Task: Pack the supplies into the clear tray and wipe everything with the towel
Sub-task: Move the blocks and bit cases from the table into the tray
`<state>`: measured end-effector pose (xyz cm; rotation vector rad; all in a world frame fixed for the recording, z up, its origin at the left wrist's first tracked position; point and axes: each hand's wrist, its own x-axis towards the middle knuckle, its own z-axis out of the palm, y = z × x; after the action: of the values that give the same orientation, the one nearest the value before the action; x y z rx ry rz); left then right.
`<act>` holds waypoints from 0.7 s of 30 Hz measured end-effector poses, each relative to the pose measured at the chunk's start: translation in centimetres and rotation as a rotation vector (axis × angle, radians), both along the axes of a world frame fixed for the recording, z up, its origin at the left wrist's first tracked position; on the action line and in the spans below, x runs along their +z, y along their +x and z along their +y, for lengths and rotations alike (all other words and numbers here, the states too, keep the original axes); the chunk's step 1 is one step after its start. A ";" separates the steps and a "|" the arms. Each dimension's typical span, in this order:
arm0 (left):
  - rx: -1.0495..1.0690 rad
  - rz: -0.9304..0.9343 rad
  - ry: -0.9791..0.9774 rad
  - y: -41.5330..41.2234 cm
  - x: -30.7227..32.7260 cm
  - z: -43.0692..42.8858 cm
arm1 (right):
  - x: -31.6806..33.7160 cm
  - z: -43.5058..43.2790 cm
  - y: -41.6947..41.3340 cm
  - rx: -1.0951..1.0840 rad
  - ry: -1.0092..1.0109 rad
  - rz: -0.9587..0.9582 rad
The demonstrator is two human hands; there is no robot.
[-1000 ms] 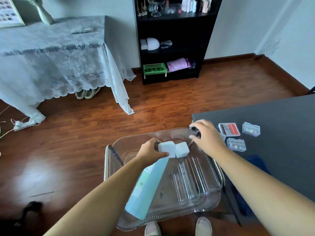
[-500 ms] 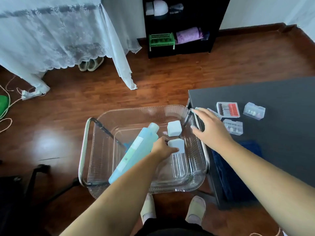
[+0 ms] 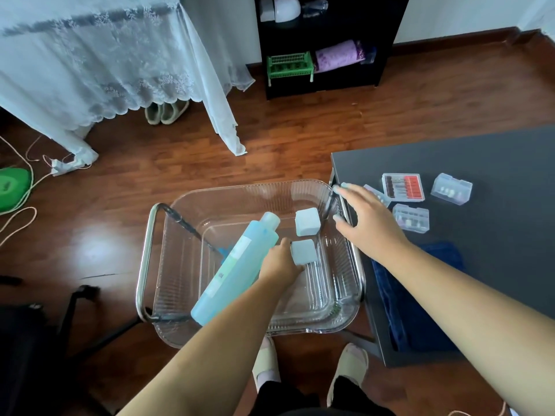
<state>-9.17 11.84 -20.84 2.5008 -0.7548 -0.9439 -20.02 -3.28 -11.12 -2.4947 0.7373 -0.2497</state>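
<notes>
The clear tray [image 3: 240, 193] rests on a metal-framed stand beside the dark table [image 3: 450, 151]. Inside it a light blue bottle [image 3: 237, 265] lies slanted, and a pale blue cube [image 3: 307, 221] sits near the far right corner. My left hand [image 3: 277, 264] is down in the tray with its fingers on a second pale blue cube [image 3: 304, 251]. My right hand [image 3: 368, 225] lies on the tray's right rim, fingers spread, holding nothing. A dark blue towel [image 3: 420, 295] lies at the table's near edge, partly under my right forearm.
Small clear boxes lie on the table: a red-and-black bit case [image 3: 403, 187], one box [image 3: 451, 189] at the far right, another [image 3: 411, 218] by my right hand. A black chair base [image 3: 75, 310] stands to the left, a black shelf [image 3: 324, 43] and a lace-draped table [image 3: 105, 55] behind.
The bottle, held in my left hand a second ago, now lies in the tray. The view has tilted downward. My right hand has stayed on the tray's right rim.
</notes>
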 end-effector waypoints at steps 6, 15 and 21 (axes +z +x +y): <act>0.201 0.144 -0.052 -0.4 -0.1 -0.2 | 0.0 0.1 0.1 -0.011 -0.002 0.005; 0.277 0.227 -0.079 0.0 -1.1 -1.7 | -0.7 0.0 0.1 -0.028 0.034 -0.053; 0.286 0.241 -0.108 0.4 -1.5 -2.6 | -1.1 -0.1 0.2 -0.039 0.049 -0.080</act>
<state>-8.78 9.25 -22.30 2.2694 -0.3515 -1.0429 -19.83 -3.34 -12.19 -2.4111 0.7505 -0.3398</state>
